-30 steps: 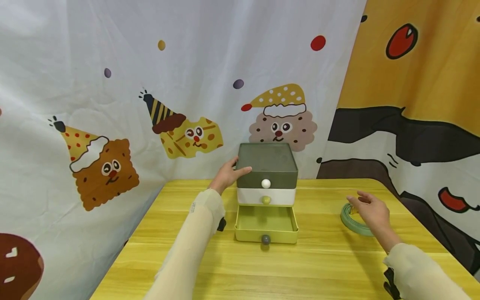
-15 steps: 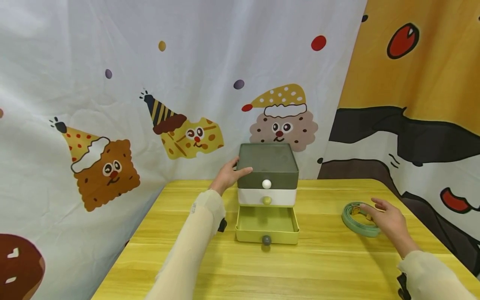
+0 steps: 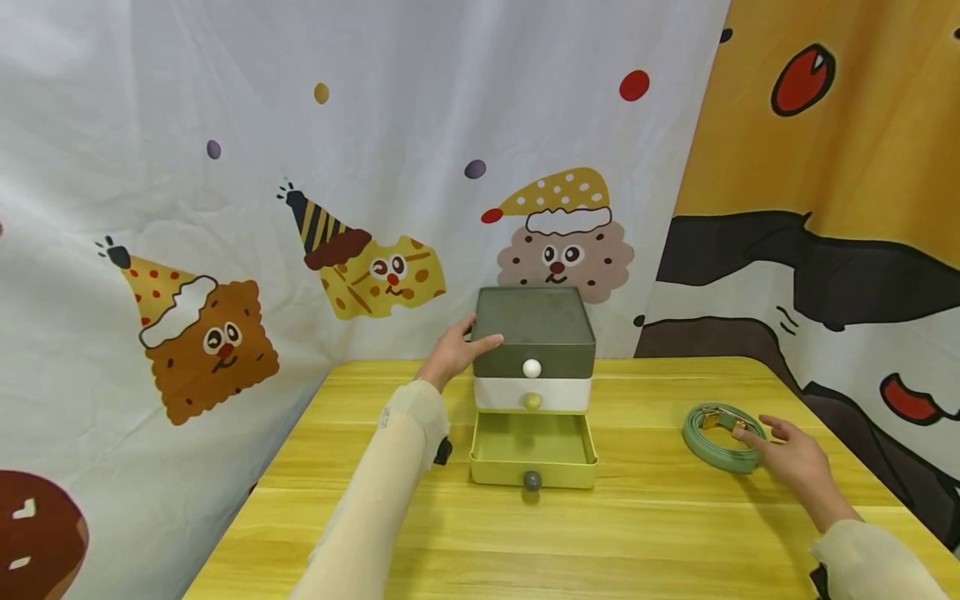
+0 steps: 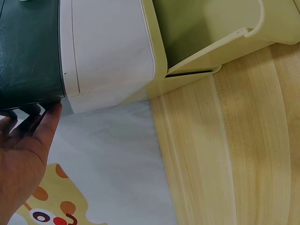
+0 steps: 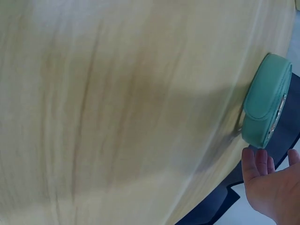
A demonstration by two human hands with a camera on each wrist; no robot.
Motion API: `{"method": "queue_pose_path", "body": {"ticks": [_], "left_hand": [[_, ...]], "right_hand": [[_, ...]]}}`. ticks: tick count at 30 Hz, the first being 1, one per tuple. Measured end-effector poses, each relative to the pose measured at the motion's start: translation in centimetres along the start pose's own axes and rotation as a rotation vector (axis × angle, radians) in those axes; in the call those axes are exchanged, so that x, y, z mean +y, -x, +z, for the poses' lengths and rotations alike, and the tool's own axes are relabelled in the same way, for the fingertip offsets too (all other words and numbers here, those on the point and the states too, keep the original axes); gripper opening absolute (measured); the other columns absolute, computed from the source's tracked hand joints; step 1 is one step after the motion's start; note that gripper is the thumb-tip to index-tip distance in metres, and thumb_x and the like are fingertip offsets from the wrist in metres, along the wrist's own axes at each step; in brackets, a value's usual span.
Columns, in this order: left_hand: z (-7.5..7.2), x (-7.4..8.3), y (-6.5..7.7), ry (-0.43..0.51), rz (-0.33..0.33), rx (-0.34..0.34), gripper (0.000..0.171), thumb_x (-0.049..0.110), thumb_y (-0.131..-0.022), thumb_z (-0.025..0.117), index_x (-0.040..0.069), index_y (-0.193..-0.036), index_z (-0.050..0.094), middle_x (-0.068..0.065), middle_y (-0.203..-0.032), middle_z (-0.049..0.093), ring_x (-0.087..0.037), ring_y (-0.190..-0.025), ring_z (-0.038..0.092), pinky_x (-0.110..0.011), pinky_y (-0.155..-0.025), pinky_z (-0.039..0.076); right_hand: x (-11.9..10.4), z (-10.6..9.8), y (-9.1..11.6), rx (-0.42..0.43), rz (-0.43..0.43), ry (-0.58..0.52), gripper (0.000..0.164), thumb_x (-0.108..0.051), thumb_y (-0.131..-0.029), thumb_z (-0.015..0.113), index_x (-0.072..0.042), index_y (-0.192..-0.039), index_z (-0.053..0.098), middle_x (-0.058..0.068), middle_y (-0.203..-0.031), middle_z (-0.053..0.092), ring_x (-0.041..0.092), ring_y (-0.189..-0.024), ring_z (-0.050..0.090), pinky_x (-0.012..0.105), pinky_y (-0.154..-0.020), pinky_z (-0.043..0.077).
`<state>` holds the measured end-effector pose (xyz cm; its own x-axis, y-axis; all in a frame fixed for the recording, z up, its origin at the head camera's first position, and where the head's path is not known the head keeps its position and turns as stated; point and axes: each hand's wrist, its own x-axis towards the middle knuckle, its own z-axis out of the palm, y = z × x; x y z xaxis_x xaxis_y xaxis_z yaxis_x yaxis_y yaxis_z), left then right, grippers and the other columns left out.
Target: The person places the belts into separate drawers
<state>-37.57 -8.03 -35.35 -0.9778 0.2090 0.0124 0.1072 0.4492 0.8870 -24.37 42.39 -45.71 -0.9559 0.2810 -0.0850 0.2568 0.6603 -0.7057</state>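
A small three-tier drawer box (image 3: 534, 317), dark green over white over yellow-green, stands at the back middle of the table. Its bottom drawer (image 3: 495, 473) is pulled out and holds nothing. My left hand (image 3: 452, 352) rests against the left side of the dark green top tier, thumb toward the front; the left wrist view shows extended fingers (image 4: 50, 123) touching that side. On the right lies a coiled green belt (image 3: 708, 452) with a gold buckle (image 3: 710, 420). My right hand (image 3: 801, 465), fingers loosely extended, is right at the belt's right edge with nothing in its grasp.
The yellow wood-grain table (image 3: 600, 542) reaches back to a printed cartoon curtain (image 3: 405, 100). A round white knob (image 3: 532, 368) and a grey knob (image 3: 532, 481) stick out from the drawer fronts. The table's right edge runs beyond the belt.
My right hand has moved right and toward me, from over the belt to its right edge, uncovering the buckle. The left hand and the drawer box have stayed put.
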Motion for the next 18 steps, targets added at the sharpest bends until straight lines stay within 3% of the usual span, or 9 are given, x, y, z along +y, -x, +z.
{"method": "queue_pose_path", "body": {"ticks": [18], "left_hand": [[0.1, -0.1, 0.1, -0.019, 0.01, 0.009, 0.095, 0.059, -0.088, 0.068, 0.018, -0.16, 0.022, -0.008, -0.162, 0.024, -0.031, -0.147, 0.024, -0.052, -0.114, 0.03]], "right_hand": [[1.7, 0.6, -1.0, -0.137, 0.018, 0.025, 0.109, -0.069, -0.092, 0.05, 0.008, -0.154, 0.003, 0.048, -0.147, 0.007, 0.066, -0.131, 0.014, 0.073, -0.1, 0.027]]}}
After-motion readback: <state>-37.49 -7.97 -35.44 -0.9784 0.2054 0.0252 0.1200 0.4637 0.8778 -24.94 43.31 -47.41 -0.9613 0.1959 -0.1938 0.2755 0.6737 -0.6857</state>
